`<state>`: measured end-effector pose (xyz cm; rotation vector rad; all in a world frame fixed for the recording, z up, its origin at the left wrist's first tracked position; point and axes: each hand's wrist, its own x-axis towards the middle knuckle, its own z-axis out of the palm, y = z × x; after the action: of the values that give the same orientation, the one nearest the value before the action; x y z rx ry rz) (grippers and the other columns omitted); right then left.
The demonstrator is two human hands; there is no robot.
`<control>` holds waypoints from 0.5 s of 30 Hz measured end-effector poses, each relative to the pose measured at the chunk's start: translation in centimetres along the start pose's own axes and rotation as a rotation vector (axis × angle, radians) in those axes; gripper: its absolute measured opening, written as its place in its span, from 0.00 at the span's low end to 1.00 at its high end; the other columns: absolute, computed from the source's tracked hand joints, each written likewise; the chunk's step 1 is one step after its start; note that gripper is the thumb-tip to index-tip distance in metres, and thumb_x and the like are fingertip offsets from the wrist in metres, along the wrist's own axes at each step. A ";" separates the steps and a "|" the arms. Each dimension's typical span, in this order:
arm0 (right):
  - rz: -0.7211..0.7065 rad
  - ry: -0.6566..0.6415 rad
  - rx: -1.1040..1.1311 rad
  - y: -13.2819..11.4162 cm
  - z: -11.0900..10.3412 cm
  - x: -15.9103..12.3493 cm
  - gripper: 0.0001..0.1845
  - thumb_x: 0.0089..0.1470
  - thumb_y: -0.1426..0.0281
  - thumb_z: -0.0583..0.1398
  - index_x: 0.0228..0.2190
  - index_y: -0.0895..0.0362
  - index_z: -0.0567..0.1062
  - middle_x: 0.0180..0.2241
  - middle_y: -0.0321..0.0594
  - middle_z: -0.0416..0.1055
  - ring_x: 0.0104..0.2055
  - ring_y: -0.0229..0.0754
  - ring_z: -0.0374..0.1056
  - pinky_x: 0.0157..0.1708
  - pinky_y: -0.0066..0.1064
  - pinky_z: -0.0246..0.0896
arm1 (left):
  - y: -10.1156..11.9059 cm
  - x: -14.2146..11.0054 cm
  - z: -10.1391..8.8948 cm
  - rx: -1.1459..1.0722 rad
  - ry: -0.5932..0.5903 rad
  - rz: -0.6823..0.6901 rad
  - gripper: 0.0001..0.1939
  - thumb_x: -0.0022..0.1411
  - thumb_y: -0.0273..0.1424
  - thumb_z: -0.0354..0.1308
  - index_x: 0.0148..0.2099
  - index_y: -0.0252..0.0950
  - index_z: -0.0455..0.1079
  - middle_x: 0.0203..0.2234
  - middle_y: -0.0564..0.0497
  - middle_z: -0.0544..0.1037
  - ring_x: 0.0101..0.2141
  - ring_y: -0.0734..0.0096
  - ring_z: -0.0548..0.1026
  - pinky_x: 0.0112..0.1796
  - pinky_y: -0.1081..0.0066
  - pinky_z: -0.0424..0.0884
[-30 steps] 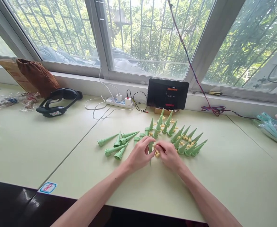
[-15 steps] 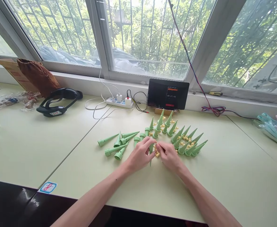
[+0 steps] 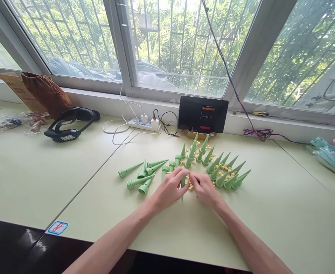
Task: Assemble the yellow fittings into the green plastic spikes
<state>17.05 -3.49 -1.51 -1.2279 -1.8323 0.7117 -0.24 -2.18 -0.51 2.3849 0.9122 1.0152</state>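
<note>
Many green plastic cone spikes lie on the pale green table [image 3: 270, 213]. One group [image 3: 143, 173] lies to the left of my hands, another group [image 3: 221, 171] to the right and behind. Small yellow pieces [image 3: 197, 153] are scattered among the right group. My left hand [image 3: 169, 188] is closed around one green spike [image 3: 182, 187] that points toward me. My right hand [image 3: 204, 188] pinches at the spike's wide end, fingertips touching those of the left hand. What the right fingers hold is too small to name.
A black tablet [image 3: 203, 114] showing a timer stands at the sill behind the spikes. A power strip [image 3: 144, 123] with cables lies left of it. A black headset [image 3: 70, 123] and brown bag [image 3: 46, 93] sit far left. Plastic-wrapped items [image 3: 330, 156] lie at the right edge.
Both hands stay at the same spot; the fingertips have closed in together at the spike's wide end. Nothing else has moved.
</note>
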 end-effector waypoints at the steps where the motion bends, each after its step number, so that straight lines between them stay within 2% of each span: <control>1: 0.006 -0.005 0.007 0.0 0.0 0.0 0.24 0.68 0.60 0.47 0.21 0.55 0.54 0.19 0.31 0.50 0.23 0.34 0.45 0.24 0.29 0.41 | 0.0 0.0 0.0 0.002 0.000 0.003 0.11 0.65 0.26 0.55 0.49 0.39 0.66 0.36 0.54 0.70 0.24 0.81 0.65 0.28 0.77 0.66; 8: 0.033 -0.014 0.024 0.1 -0.1 0.1 0.24 0.67 0.59 0.48 0.20 0.55 0.55 0.19 0.31 0.51 0.23 0.34 0.46 0.23 0.28 0.41 | 0.0 0.0 0.0 0.005 0.000 -0.005 0.10 0.65 0.27 0.55 0.49 0.39 0.66 0.36 0.54 0.71 0.24 0.81 0.65 0.29 0.76 0.65; 15: 0.058 -0.010 0.041 -0.1 0.0 0.1 0.25 0.67 0.58 0.48 0.20 0.55 0.54 0.18 0.31 0.50 0.22 0.34 0.47 0.23 0.28 0.41 | 0.4 0.2 -0.1 -0.015 -0.023 -0.076 0.11 0.64 0.26 0.55 0.49 0.39 0.66 0.36 0.53 0.72 0.23 0.80 0.65 0.30 0.75 0.66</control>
<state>17.04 -3.46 -1.41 -1.2579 -1.7878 0.7849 -0.07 -2.36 -0.09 2.3262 0.9765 0.9607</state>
